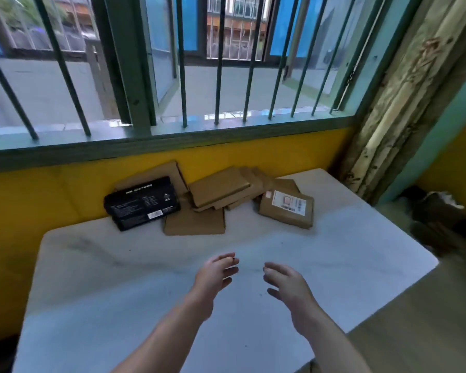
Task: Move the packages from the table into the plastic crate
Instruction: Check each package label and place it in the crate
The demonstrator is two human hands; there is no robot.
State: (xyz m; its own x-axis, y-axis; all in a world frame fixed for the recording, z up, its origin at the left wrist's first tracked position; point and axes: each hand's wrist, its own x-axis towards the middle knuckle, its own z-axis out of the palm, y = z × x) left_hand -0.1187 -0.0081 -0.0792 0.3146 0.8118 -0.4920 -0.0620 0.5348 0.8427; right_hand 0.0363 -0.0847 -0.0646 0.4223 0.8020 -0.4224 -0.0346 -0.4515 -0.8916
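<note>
Window (172, 76): is filling the far side, with upright green bars (184, 63) standing across it.
Tabletop (334, 251): white, is reaching from the near edge up to the wall. A bare stretch of it is lying between the hands and the packages.
Yellow wall (51, 189): is running under the window sill, and the heap of packages is resting against it.
Wooden post (404, 103): worn, is standing at the tabletop's far right corner, near the packages but apart from them.
Dark bundle (436, 216): is lying on the floor to the right of the tabletop; what it is cannot be told.
Packages: are all lying at the far edge of the tabletop, bunched together and overlapping.
Brown stack (221, 189): several flat cartons are leaning on one another in the middle of the heap, tilted, their long axes running left to right.
Black package (143, 203): is lying at the left, printed face up, long axis left to right. A brown carton (156, 172) is sitting behind it.
Flat brown package (194, 224): is lying nearest the person, its far edge tucked under the stack.
Labelled package (287, 208): is lying at the right, label facing up.
Left hand (213, 278): is hovering over the tabletop, its grip apart with the fingers loosely spread, holding nothing.
Right hand (288, 286): is hovering just beside the left, its grip likewise apart, with the palm turned inward.
</note>
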